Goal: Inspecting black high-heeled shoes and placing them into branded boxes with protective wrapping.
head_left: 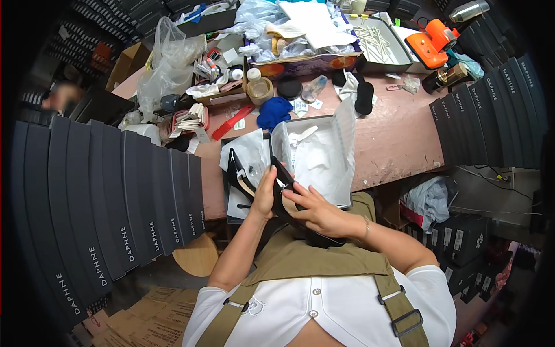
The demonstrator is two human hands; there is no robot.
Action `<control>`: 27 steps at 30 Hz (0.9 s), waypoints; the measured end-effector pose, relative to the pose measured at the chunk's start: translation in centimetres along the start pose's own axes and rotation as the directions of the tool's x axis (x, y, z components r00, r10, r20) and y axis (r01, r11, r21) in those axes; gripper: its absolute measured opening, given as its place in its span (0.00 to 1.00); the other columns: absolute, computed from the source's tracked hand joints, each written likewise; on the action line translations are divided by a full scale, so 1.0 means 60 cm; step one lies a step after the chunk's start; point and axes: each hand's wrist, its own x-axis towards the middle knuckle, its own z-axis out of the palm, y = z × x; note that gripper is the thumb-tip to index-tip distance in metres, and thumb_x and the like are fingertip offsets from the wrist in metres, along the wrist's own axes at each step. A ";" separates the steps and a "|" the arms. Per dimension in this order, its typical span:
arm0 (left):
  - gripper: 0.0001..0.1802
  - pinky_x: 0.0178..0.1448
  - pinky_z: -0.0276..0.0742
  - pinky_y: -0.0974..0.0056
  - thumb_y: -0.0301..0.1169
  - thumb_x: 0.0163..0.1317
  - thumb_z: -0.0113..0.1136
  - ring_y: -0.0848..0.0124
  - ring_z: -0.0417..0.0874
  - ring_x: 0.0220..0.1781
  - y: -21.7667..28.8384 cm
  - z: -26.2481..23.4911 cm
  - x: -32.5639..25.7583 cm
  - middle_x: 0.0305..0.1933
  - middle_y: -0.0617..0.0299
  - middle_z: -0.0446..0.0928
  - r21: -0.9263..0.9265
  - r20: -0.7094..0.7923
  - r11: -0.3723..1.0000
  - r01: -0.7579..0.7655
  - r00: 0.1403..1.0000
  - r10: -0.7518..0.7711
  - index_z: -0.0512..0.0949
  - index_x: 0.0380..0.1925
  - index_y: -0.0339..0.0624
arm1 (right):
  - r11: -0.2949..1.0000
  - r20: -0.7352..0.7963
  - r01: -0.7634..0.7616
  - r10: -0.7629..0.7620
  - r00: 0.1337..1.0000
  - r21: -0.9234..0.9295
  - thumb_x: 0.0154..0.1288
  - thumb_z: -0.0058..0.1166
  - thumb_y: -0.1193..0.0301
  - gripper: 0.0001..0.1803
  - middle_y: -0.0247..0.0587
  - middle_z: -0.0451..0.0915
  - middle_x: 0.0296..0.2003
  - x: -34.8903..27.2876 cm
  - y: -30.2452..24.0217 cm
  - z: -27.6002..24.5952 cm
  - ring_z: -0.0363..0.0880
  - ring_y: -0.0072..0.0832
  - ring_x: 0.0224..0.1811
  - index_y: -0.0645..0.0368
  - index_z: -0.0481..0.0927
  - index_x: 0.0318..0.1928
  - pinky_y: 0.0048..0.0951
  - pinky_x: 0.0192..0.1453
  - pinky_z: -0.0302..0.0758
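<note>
"Black shoe [281, 172] first: where is it?"

"Between the person's two hands, close to the body, over the near edge of the table [399, 156]."

"What are the fingers doing?"

"The left hand [265, 194] grasps it from the side, thumb pressed along the near face, a few fingertips just showing beyond. The right hand [318, 211] lies across it, fingers long and parted; its palm is hidden, so I can't tell whether it grips or merely rests."

"And the containers?"

"Just beyond the hands, an open white box [338, 191] holds crumpled white paper [318, 157], with tissue [345, 118] standing up at its right side. Against its left, a paper-lined tray [233, 213] carries a second shoe [233, 173], toe pointing away."

"Farther back?"

"A shallow dark box [400, 53] full of thin white sticks [373, 43], beside a colourful carton [315, 65] heaped with plastic bags [254, 23]."
</note>
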 end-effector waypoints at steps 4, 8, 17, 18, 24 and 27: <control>0.20 0.48 0.77 0.65 0.45 0.72 0.41 0.68 0.81 0.41 0.021 0.030 0.002 0.40 0.56 0.77 0.050 0.039 0.999 -0.023 0.999 0.021 0.67 0.52 0.41 | 0.917 -0.013 -0.144 0.160 0.987 0.371 0.69 0.41 0.62 0.26 0.51 0.57 0.67 -0.014 -0.016 -0.010 0.49 0.44 0.73 0.58 0.62 0.65 0.58 0.73 0.41; 0.22 0.45 0.80 0.60 0.46 0.71 0.43 0.64 0.82 0.41 0.012 0.026 0.032 0.40 0.54 0.77 0.076 -0.001 0.997 0.000 1.000 0.000 0.67 0.54 0.41 | 0.984 -0.013 -0.175 0.174 0.985 -0.022 0.70 0.42 0.53 0.25 0.53 0.69 0.52 0.059 0.013 -0.025 0.66 0.45 0.60 0.66 0.69 0.49 0.58 0.69 0.49; 0.34 0.58 0.74 0.47 0.56 0.68 0.43 0.51 0.75 0.57 -0.026 0.002 0.023 0.54 0.45 0.72 -0.328 0.182 0.938 0.112 0.982 -0.054 0.60 0.63 0.44 | 0.800 -0.521 -0.414 0.151 0.840 -0.435 0.56 0.57 0.76 0.11 0.51 0.74 0.52 0.100 0.227 -0.094 0.74 0.46 0.51 0.63 0.81 0.40 0.39 0.52 0.74; 0.37 0.61 0.71 0.42 0.59 0.66 0.43 0.49 0.73 0.60 -0.027 0.015 0.019 0.57 0.43 0.70 -0.350 0.216 0.926 0.140 0.974 -0.066 0.59 0.65 0.44 | 0.786 -0.512 -0.418 0.152 0.845 -0.456 0.55 0.57 0.75 0.10 0.51 0.74 0.51 0.105 0.275 -0.087 0.74 0.46 0.51 0.62 0.81 0.39 0.40 0.52 0.74; 0.40 0.71 0.58 0.45 0.59 0.65 0.43 0.49 0.64 0.68 -0.079 0.085 -0.078 0.66 0.44 0.63 -0.524 0.123 0.828 0.200 0.980 -0.158 0.57 0.67 0.39 | 0.873 -0.674 -0.368 0.061 0.736 -0.322 0.56 0.51 0.75 0.09 0.49 0.74 0.48 0.129 0.280 -0.123 0.74 0.45 0.49 0.59 0.80 0.38 0.41 0.51 0.74; 0.38 0.64 0.69 0.48 0.58 0.67 0.38 0.49 0.75 0.58 -0.067 0.078 -0.054 0.58 0.42 0.71 -0.523 0.138 0.817 0.244 0.970 -0.202 0.62 0.63 0.36 | 0.805 -0.487 -0.347 0.084 0.870 -0.481 0.56 0.50 0.75 0.13 0.45 0.75 0.41 0.108 0.277 -0.104 0.76 0.43 0.46 0.57 0.77 0.44 0.40 0.45 0.77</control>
